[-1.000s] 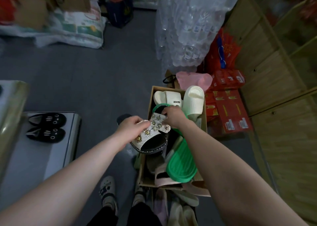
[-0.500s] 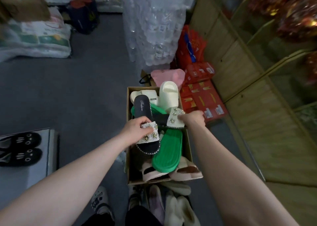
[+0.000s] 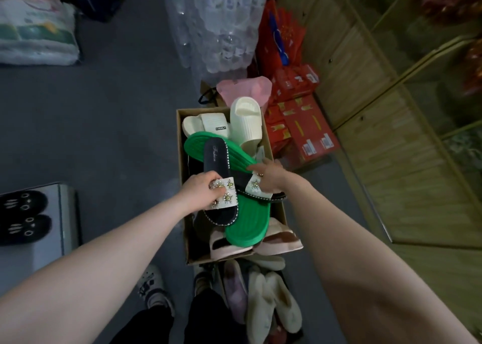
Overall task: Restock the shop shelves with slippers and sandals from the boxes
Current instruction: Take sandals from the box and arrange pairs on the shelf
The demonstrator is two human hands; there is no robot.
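**Holding two jewelled sandals over the stock box**

Head view, looking down along both bare forearms. The left hand [image 3: 202, 189] grips the first jewelled sandal [image 3: 215, 158] by its white, stone-studded strap, with the fingers curled over the strap's near edge. The sandal's black insole points away from the person, and its toe lies across a green slipper [image 3: 198, 145]. The right hand [image 3: 271, 178] holds the second jewelled sandal [image 3: 276, 196] at its matching strap. The fingers are bent over the strap, and the back of the hand hides how far they wrap round it. This sandal lies crosswise, its sole reaching the box's right wall.

Both sandals are above the open cardboard box [image 3: 180, 140], which stands on the grey floor directly ahead of the person's feet. Beneath the sandals, inside the box, are a second green slipper [image 3: 247, 223], two cream slippers [image 3: 245, 116] at the far end, and pink slippers [image 3: 276, 239] at the near end. A heap of fuzzy slippers [image 3: 271, 296] lies just in front of the box.

At far left, a pair of black cat-face slippers [image 3: 23, 215] rests on a grey shelf [image 3: 44, 252]. Red cartons [image 3: 307, 124] are stacked to the right of the box, against a wooden cabinet [image 3: 391, 134].
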